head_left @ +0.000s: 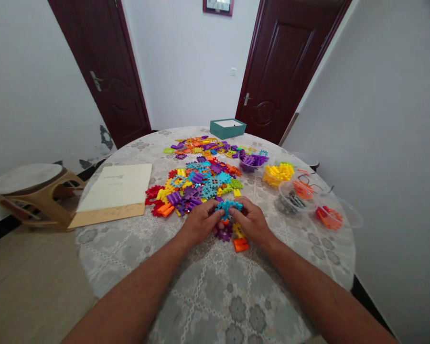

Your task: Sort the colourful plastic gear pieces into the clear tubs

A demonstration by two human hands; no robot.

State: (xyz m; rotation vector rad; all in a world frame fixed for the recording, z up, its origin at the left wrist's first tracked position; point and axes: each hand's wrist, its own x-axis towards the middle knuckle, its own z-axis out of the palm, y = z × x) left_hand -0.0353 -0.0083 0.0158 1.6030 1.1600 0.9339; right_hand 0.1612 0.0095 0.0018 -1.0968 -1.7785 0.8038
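Observation:
A light-blue toothed toy gear (pixel 229 207) is pinched between my two hands above the near middle of the table. My left hand (pixel 202 220) grips its left side, thumb on top and fingers curled beneath. On its right side my right hand (pixel 249 219) holds it with thumb and fingers closed. Just below the hands lie a purple gear piece (pixel 223 234), a yellow piece (pixel 238 231) and an orange block (pixel 241 245). Beyond them spreads a heap of mixed plastic gear pieces (pixel 197 184) in red, yellow, purple, blue and green.
Clear bowls hold purple pieces (pixel 252 160), yellow pieces (pixel 278 174), dark grey pieces (pixel 294 199) and red-orange pieces (pixel 328 217) on the right. A teal box (pixel 228 129) stands at the far edge. Left lies an open paper folder (pixel 114 187); a stool (pixel 36 193) is beside the table.

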